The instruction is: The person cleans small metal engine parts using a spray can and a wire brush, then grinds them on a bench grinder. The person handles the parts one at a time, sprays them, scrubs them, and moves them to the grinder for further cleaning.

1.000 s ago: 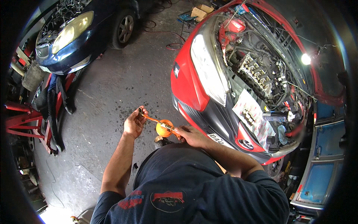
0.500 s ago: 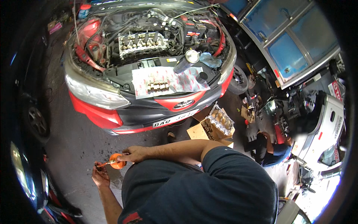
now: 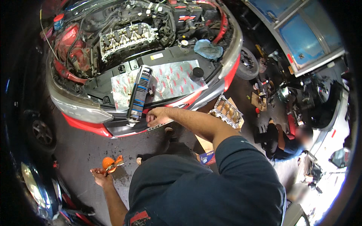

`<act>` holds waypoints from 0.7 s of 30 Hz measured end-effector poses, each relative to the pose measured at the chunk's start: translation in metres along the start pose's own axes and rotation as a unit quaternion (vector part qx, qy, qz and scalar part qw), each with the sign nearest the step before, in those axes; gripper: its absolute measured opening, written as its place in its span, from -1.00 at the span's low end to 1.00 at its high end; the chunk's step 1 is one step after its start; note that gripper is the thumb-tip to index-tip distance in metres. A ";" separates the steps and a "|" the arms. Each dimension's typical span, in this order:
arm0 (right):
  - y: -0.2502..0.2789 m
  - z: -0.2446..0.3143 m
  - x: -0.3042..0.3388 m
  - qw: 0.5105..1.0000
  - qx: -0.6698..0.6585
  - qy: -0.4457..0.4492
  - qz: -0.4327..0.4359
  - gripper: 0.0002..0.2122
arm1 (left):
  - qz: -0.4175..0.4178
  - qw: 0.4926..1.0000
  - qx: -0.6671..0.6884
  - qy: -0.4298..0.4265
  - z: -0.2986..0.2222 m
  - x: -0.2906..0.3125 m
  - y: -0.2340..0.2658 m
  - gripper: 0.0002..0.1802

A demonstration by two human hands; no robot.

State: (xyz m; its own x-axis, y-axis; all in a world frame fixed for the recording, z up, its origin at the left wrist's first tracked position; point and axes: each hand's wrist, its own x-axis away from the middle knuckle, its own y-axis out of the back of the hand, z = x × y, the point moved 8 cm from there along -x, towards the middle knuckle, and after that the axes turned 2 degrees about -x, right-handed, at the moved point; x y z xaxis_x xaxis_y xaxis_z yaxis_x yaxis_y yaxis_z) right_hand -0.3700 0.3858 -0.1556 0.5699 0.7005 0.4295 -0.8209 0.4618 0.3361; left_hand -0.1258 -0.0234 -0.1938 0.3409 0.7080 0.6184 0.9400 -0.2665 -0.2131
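My right hand is at the car's front edge with its fingers curled, at the lower end of a black-and-blue spray can. The can is tilted in the air, its white nozzle end toward me; exactly where the fingers touch it is unclear. Behind it a printed paper sheet lies across the car's front panel, with a black cap on it. Low at the left, my left hand grips an orange cup-like container. An orange-handled tool with a pale end lies across the container; its kind is unclear.
The hood is up over an exposed engine top. A crumpled blue cloth or glove lies at the right. A metal engine part sits over a cardboard box on the floor. Another person is low at the right, near a loose wheel.
My right hand has left the orange container and reached forward to the car. The spray can, upright on the sheet before, is now tilted and nearer to me. My left hand keeps the container.
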 end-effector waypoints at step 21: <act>0.059 0.136 -0.040 0.751 0.577 0.320 0.020 -0.25 | -0.141 0.972 0.151 -0.109 0.016 0.095 0.151 -0.59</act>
State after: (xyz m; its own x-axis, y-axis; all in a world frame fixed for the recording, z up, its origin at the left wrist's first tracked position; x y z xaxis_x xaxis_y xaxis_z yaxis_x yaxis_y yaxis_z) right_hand -0.4360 0.3108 -0.0391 0.1075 0.9900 0.0911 -0.0483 -0.0863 0.9951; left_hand 0.0490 0.0138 -0.1789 0.0337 0.8560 0.5160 0.9468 0.1381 -0.2908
